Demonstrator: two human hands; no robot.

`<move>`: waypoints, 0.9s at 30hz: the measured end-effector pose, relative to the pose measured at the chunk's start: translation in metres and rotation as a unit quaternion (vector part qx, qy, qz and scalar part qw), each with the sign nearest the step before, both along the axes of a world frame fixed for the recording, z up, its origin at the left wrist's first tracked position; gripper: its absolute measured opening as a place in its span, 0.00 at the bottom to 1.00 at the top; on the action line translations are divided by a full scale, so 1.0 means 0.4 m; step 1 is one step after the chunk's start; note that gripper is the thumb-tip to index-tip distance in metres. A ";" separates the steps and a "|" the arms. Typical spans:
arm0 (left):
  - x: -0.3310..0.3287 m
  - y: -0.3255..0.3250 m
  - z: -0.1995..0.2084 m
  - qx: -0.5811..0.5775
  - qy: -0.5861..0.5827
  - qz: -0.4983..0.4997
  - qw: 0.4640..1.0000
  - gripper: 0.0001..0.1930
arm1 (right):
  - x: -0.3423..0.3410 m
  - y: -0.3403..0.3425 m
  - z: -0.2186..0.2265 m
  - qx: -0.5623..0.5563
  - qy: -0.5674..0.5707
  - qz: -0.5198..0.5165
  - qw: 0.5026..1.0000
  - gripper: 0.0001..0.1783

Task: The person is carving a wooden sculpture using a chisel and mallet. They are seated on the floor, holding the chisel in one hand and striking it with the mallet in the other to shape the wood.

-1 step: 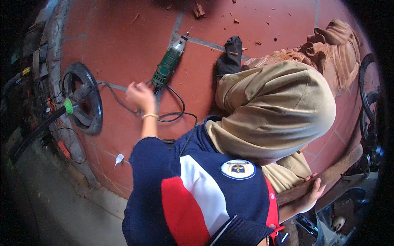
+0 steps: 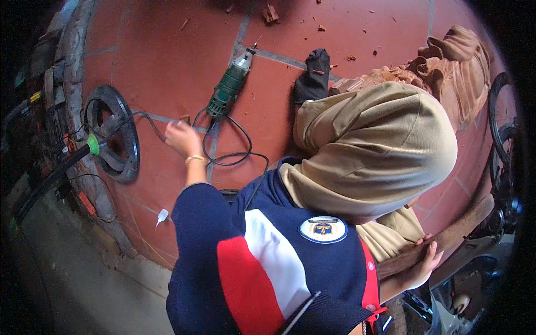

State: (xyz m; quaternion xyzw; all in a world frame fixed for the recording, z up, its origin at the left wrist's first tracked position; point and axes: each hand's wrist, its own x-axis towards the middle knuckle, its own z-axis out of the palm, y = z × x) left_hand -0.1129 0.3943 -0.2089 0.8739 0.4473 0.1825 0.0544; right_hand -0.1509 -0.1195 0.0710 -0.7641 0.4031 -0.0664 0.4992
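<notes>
My left hand (image 2: 183,139) is over the tiled floor with its fingers curled, slightly blurred. A small brown wood piece (image 2: 185,119) shows at the fingertips; whether it is held or lies behind them is unclear. Just beyond lies a green die grinder (image 2: 228,89), its thin bit pointing away and its black cord (image 2: 245,146) looping back toward me. At the lower right, my right hand (image 2: 425,269) grips the edge of a long brown wooden board (image 2: 460,226), fingers wrapped around it. A reddish-brown wood carving (image 2: 460,75) lies beyond my bent knee (image 2: 385,145).
A black spoked round base (image 2: 132,142) and a black pole with a green collar (image 2: 92,144) stand at the left. A small white bottle (image 2: 162,216) lies on the floor. Wood chips (image 2: 270,15) are scattered at the far side. Black wheel-like rings (image 2: 496,114) stand at the right.
My left hand has shifted slightly left and nearer to me, away from the grinder's rear end. The small brown piece now shows at its fingertips. My right hand has not moved.
</notes>
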 end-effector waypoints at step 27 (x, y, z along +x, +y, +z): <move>0.557 -0.470 0.837 -0.084 -0.416 -0.642 0.638 0.31 | 0.078 0.087 0.049 0.226 -0.172 0.017 0.959 0.28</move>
